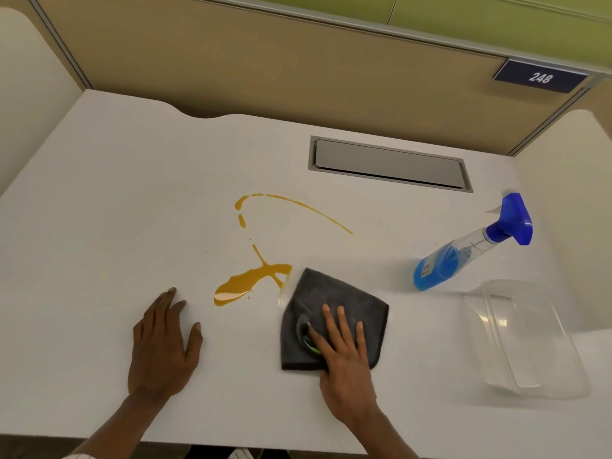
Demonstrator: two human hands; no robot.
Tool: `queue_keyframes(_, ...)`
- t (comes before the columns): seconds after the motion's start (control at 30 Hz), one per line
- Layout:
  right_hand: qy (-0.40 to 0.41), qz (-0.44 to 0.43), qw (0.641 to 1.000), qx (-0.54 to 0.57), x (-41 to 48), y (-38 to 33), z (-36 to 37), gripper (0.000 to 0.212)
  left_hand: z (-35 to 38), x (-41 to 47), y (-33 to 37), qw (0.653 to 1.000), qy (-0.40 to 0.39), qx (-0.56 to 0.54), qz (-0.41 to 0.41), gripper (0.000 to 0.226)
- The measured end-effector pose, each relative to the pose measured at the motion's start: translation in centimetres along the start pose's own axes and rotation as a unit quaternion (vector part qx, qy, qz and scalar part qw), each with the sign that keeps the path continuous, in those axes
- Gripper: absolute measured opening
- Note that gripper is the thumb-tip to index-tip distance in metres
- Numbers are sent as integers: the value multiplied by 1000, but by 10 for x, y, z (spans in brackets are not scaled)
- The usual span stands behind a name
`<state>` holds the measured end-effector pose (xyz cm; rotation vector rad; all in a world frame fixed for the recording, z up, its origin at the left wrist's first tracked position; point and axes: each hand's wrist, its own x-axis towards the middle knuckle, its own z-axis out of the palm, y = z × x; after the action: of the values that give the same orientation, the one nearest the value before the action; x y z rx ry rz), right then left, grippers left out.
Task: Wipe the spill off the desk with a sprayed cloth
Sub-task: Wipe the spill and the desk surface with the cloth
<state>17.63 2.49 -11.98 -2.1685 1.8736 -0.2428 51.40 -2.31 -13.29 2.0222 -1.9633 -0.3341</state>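
An orange-yellow spill [238, 288] pools on the white desk [116, 200], with thin streaks and drops trailing up and to the right. A dark grey cloth [331, 299] lies flat just right of the pool, its upper left corner at the spill's edge. My right hand [344, 349] presses flat on the cloth's lower right part, fingers spread. My left hand [164, 342] rests palm down on the bare desk left of the pool, holding nothing. A clear spray bottle [463, 250] with blue liquid and a blue trigger head stands at the right.
A clear plastic container [526, 339] sits at the right near the front, below the bottle. A grey cable hatch [387, 164] is set into the desk at the back. Beige partition walls surround the desk; a sign reading 248 [539, 77] hangs at top right.
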Motion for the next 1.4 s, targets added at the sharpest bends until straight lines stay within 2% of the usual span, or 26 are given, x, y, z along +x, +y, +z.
queue_keyframes(0.1, 9, 43, 999, 0, 3, 19, -3, 93, 0, 0, 0, 1000, -1, -5, -3, 58)
queue_keyframes(0.27, 5, 92, 996, 12, 70, 9, 0, 90, 1, 0, -2, 1000, -5, -1, -4, 59)
queue_keyframes(0.37, -9, 48, 999, 17, 86, -6, 5, 91, 1, 0, -2, 1000, -6, -5, -5, 59)
queue_keyframes(0.5, -14, -26, 999, -18, 47, -15, 6, 93, 1, 0, -2, 1000, -6, -5, -6, 58)
queue_keyframes(0.63, 3, -5, 1000, -9, 25, 8, 4, 93, 1, 0, -2, 1000, -12, -7, -10, 57)
queue_keyframes(0.83, -7, 40, 999, 27, 101, 7, 1, 87, 0, 1, -2, 1000, -10, -7, -10, 57)
queue_keyframes(0.93, -26, 2, 1000, 12, 114, -5, 6, 90, 1, 0, -3, 1000, -6, -3, -6, 55)
queue_keyframes(1.1, -24, -59, 998, -24, 62, -11, 5, 93, 1, 1, -3, 1000, -4, -6, -9, 56)
queue_keyframes(1.23, -6, -31, 999, -42, 52, 15, -1, 90, 1, 1, -1, 1000, -5, -9, -11, 57)
queue_keyframes(1.4, -10, 60, 998, -9, 123, 29, -12, 85, -1, 1, -2, 1000, -5, -6, -10, 57)
